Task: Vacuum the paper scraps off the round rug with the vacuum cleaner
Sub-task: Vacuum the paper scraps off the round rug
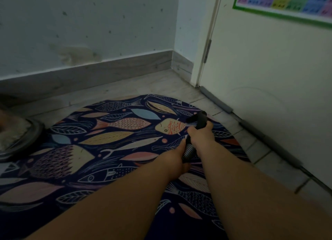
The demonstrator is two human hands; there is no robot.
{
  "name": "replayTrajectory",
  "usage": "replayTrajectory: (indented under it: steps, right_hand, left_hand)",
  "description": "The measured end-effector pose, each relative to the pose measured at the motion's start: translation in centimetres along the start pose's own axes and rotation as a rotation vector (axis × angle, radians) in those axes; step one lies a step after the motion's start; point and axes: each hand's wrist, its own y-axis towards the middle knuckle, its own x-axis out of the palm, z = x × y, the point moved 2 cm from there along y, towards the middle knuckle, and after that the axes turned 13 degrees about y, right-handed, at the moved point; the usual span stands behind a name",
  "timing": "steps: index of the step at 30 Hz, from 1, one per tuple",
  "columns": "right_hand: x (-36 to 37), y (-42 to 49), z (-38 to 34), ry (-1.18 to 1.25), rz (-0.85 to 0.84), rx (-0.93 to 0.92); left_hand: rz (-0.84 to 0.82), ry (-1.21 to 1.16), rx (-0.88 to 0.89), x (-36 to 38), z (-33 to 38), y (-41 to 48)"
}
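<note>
- Both hands were closed on the vacuum cleaner's hose: the right hand (pixel 201 136) wrapped the black nozzle (pixel 200 121) near its tip, and the left hand (pixel 175 159) gripped the ribbed grey hose (pixel 187 152) just behind it.
- Most of the hose lay hidden between the forearms, and the machine's body was out of frame.
- Beneath the hands, the round rug (pixel 111 149) with its fish pattern ran off the lower edge of the frame.
- No paper scraps could be made out in the dim, blurred light.
- At the left edge, a dark round object (pixel 27 139) on the floor was cut off and unclear.
- To the right stood a door (pixel 269 77) bearing a coloured chart (pixel 287 2), only partly in view.
</note>
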Motion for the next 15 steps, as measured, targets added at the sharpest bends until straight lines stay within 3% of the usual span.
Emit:
replayTrajectory:
  steps: [15]
  right_hand:
    - [6.6, -4.3, 0.8, -0.013, -0.156, -0.01]
  left_hand:
    - [0.0, 0.068, -0.139, 0.0, -6.1, -3.7]
